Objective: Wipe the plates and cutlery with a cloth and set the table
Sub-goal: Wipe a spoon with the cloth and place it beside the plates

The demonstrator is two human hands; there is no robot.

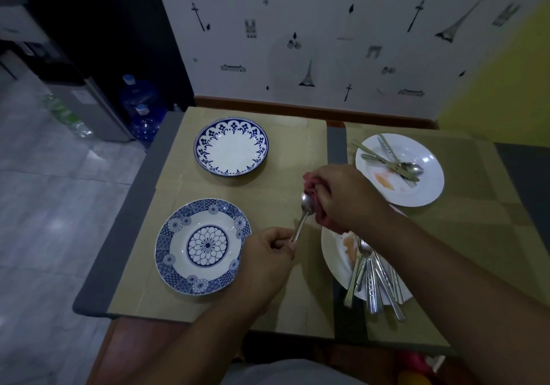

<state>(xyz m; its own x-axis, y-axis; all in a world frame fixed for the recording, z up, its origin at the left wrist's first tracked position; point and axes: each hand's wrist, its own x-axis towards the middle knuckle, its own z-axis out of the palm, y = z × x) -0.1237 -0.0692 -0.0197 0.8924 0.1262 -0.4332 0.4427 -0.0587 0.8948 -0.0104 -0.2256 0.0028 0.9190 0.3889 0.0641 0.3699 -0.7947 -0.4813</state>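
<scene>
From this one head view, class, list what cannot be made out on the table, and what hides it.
Head view: near plain white plate, far and right parts covered by the right forearm.
Head view: steel cutlery pile on it, pieces overlap, so no count.
Head view: pink cloth, bunched in the right hand, extent hidden.
Head view: silver spoon, handle end inside the left hand.
</scene>
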